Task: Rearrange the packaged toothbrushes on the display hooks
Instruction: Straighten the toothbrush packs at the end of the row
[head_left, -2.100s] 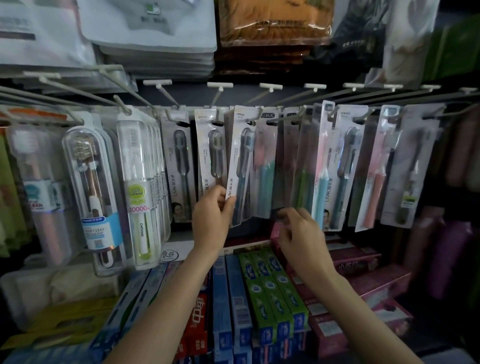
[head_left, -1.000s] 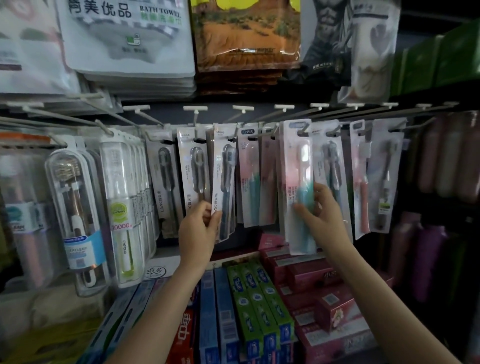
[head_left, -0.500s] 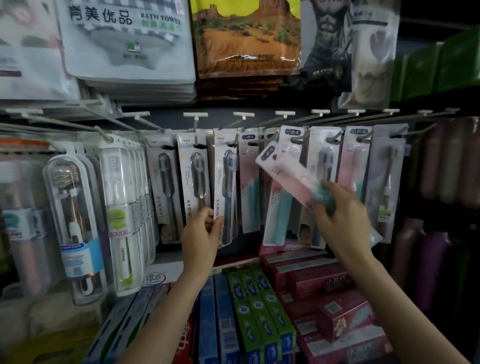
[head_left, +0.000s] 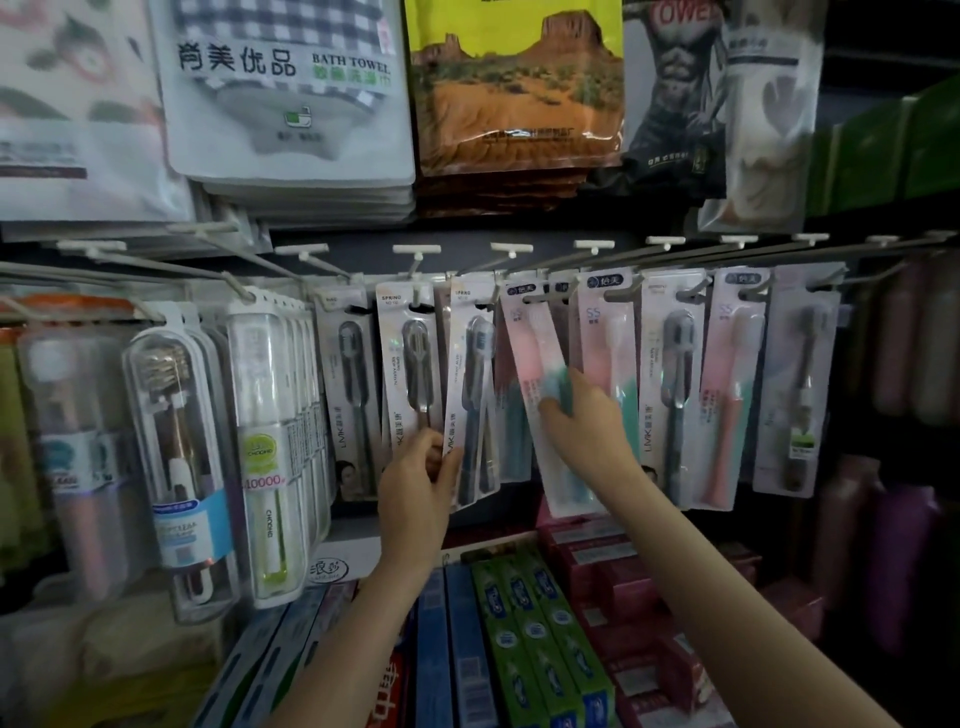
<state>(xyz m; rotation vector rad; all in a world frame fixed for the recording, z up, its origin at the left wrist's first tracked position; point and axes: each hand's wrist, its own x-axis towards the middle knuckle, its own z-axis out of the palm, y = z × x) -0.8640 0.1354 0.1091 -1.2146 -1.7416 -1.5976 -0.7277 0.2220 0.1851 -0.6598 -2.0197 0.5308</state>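
A row of white display hooks (head_left: 511, 252) carries packaged toothbrushes. My right hand (head_left: 584, 421) grips a pink-and-teal toothbrush pack (head_left: 535, 358) at its middle; the pack tilts, its top at a hook in the centre of the row. My left hand (head_left: 415, 480) pinches the lower edge of a silver pack with a dark brush (head_left: 470, 395) and keeps it pulled leftward beside another silver pack (head_left: 408, 364). To the right hang a similar pink-and-teal pack (head_left: 610, 353), a silver pack (head_left: 672, 384) and a pink pack (head_left: 727, 384).
Clear-cased toothbrushes (head_left: 171, 447) hang at the left. Bagged bath towels (head_left: 291, 98) hang on hooks above. Toothpaste boxes (head_left: 535, 644) lie stacked on the shelf below my arms. Dark bottles (head_left: 893, 551) stand at the right.
My right hand took a pink-and-teal pack off a right-hand hook, carried it left and now has its top up at a centre hook. My left hand stayed on the silver pack.
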